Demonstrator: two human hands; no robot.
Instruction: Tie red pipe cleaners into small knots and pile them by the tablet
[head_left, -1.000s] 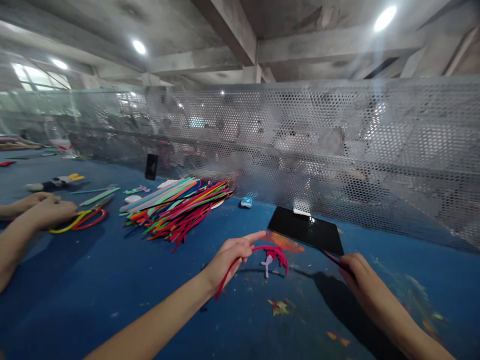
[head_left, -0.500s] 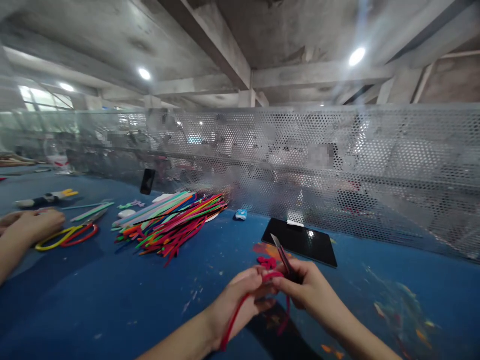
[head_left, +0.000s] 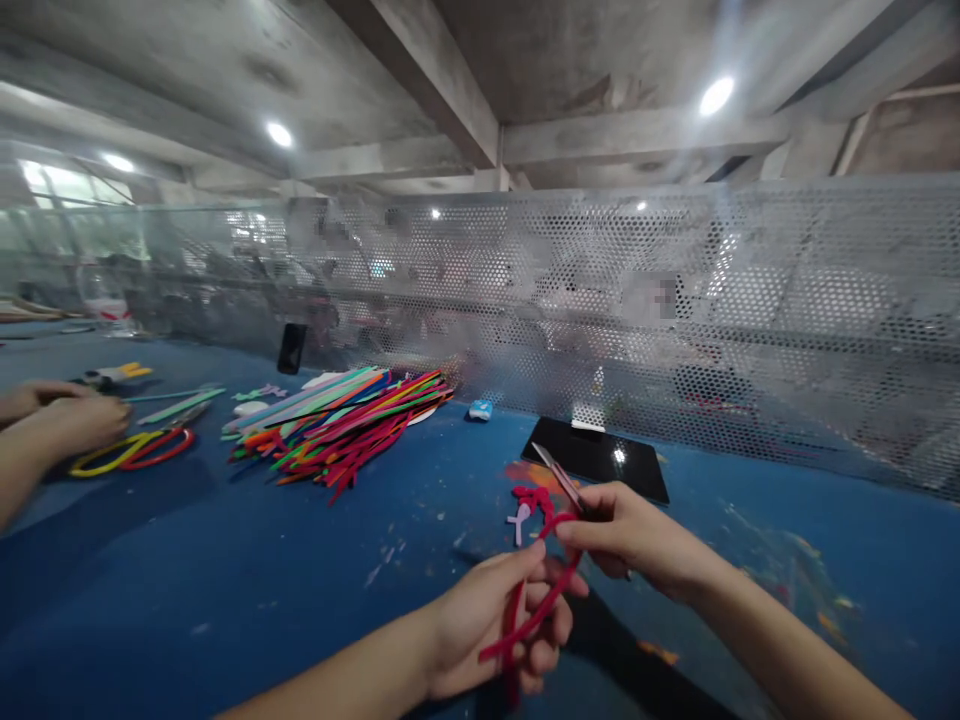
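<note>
My left hand point(head_left: 499, 615), low in the middle, is closed on a red fuzzy strip point(head_left: 544, 607), with one length hanging across the fingers. The strip bends in a loop up to my right hand point(head_left: 637, 530), which pinches its upper part between thumb and finger. That same hand also holds a slim pointed blade tool point(head_left: 556, 474) that points up and left. Just behind my hands, small red twisted pieces point(head_left: 534, 497) and a lilac piece point(head_left: 519, 520) lie on the blue table point(head_left: 300, 600).
A heap of colourful strips point(head_left: 352, 420) lies left of centre. A black tablet point(head_left: 600, 455) is behind my right hand. Scissors point(head_left: 154, 450) lie beside another person's hands point(head_left: 75, 420) at left. A phone point(head_left: 291, 348) leans on the perforated screen point(head_left: 480, 290).
My hands have moved apart somewhat, my left lower and my right a little to the right. The red strip now makes an open loop between them, and the lilac piece has come into view.
</note>
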